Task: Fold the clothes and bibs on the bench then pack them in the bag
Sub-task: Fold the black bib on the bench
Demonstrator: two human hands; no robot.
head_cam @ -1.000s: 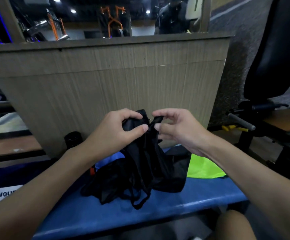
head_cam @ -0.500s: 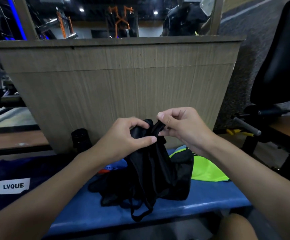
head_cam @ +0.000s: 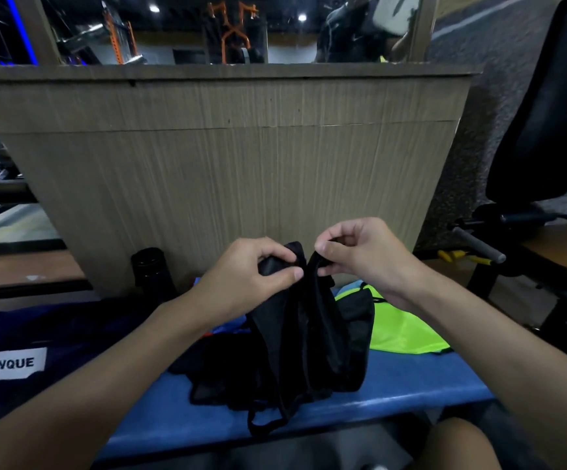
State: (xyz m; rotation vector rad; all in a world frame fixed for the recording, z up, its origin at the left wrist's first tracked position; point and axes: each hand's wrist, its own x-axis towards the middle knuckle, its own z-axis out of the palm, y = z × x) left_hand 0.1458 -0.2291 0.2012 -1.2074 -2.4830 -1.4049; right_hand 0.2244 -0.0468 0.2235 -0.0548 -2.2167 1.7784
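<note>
A black garment [head_cam: 309, 337] hangs from both my hands above the blue bench [head_cam: 394, 388], its lower part and thin straps pooling on the seat. My left hand [head_cam: 251, 276] pinches one top corner between thumb and fingers. My right hand [head_cam: 360, 252] pinches the other top corner close beside it. A neon yellow-green bib [head_cam: 407, 330] lies flat on the bench to the right, partly under the black cloth. A bit of blue fabric [head_cam: 231, 325] peeks out behind my left wrist. A dark navy bag [head_cam: 37, 337] with a white LVQUE label sits at the left.
A wood-grain panel [head_cam: 241, 164] rises right behind the bench, with a mirror above it. A black bottle [head_cam: 151, 269] stands at its foot. A black gym machine with a padded seat back [head_cam: 546, 113] and a handle bar [head_cam: 478, 245] is at the right.
My hands shifted their pinch along the garment's top edge and moved slightly apart. The view moved a little, showing more of the yellow-green bib.
</note>
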